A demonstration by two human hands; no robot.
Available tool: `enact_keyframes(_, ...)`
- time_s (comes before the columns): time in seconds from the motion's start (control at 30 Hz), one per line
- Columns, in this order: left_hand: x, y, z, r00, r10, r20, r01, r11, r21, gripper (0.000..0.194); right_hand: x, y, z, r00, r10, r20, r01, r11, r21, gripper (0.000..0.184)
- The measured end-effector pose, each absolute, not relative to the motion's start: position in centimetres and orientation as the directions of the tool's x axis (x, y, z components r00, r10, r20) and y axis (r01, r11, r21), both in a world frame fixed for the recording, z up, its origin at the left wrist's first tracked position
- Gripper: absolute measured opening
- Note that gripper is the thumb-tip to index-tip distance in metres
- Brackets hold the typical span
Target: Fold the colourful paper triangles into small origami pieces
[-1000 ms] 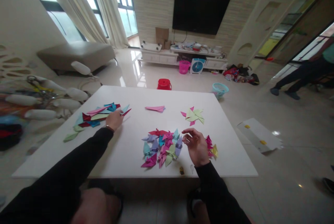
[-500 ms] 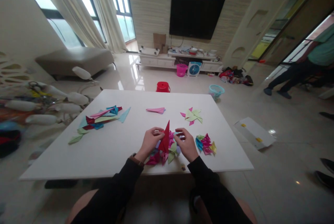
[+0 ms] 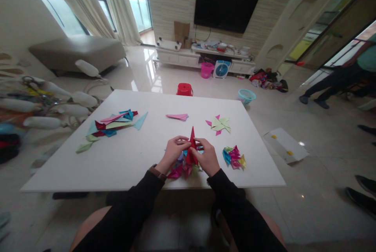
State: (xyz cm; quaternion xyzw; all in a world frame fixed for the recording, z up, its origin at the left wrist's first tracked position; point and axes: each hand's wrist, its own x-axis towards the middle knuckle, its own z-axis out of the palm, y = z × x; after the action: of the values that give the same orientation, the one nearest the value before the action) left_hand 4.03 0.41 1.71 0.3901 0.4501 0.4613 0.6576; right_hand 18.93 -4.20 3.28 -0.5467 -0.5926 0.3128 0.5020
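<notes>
A red folded paper piece (image 3: 192,154), narrow and pointed at its upper end, is held upright between both hands. My left hand (image 3: 176,151) pinches it from the left, and my right hand (image 3: 207,156) grips it from the right with thumb and fingers. Beneath the hands lies a pile of folded papers (image 3: 176,171) in magenta, purple and green, partly hidden by the hands. To the right of my right hand sits a cluster of shiny folded papers (image 3: 235,158) in blue, magenta and yellow.
On the white table (image 3: 117,169) lie a pink paper plane (image 3: 178,117), a green and pink paper star (image 3: 219,124) and several coloured paper folds (image 3: 113,124). A red bucket (image 3: 185,89) and a blue basket (image 3: 246,96) stand beyond it. A person (image 3: 337,71) stands at the right.
My right hand has moved left and now grips the red paper, where before it was apart from it. The view has tilted slightly downward.
</notes>
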Motion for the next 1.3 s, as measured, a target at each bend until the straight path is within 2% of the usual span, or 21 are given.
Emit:
enact_keyframes(0.3, 4.1, 0.1, 1.6, 0.231, 0.944, -0.233, -0.291, 0.296, 0.910, 0.035, 19.1, -4.8, 3.6, 0.127, 0.973, 0.191, 0.335, 0.139, -0.932, 0.037)
enact_keyframes(0.6, 4.6, -0.4, 2.3, 0.331, 0.910, -0.251, -0.323, 0.359, 0.876, 0.039, 19.6, -5.3, 4.0, 0.066, 0.983, 0.172, 0.407, 0.131, -0.904, 0.041)
enact_keyframes(0.83, 4.1, -0.1, 1.8, 0.388, 0.887, -0.252, -0.369, 0.400, 0.839, 0.044, 19.5, -5.3, 4.4, 0.054, 0.989, 0.140, 0.345, 0.113, -0.932, 0.043)
enact_keyframes(1.1, 2.2, 0.1, 2.3, 0.300, 0.933, -0.198, -0.324, 0.295, 0.899, 0.043, 19.4, -4.8, 4.0, 0.061, 0.993, 0.097, 0.146, 0.087, -0.985, 0.048)
enact_keyframes(1.3, 1.9, 0.1, 3.4, 0.274, 0.956, -0.102, -0.183, 0.156, 0.971, 0.027, 18.8, -4.7, 4.0, 0.091, 0.986, 0.141, 0.197, 0.121, -0.973, 0.039)
